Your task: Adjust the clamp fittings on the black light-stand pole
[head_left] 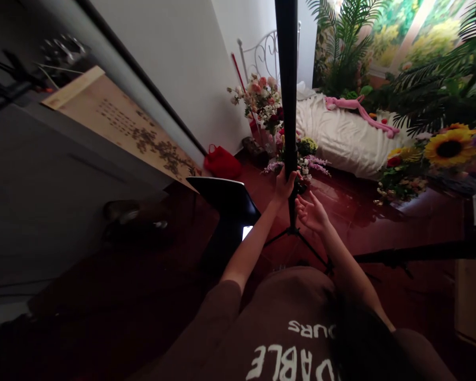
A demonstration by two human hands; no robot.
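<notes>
A black light stand rises upright in front of me, its tripod legs spread low on the floor. My left hand is closed around the pole, thumb laid across it. Just right of the pole and a little lower, my right hand is open, palm turned up, with its fingers apart and loosely bent. The right fingertips are close to the pole; I cannot tell whether they touch it. Whatever the stand carries at its top is out of view.
A black chair-like object and a lit phone screen are left of the stand. Behind it are artificial flowers and a bed with white cloth. A hanging scroll is at left; another black pole crosses at right.
</notes>
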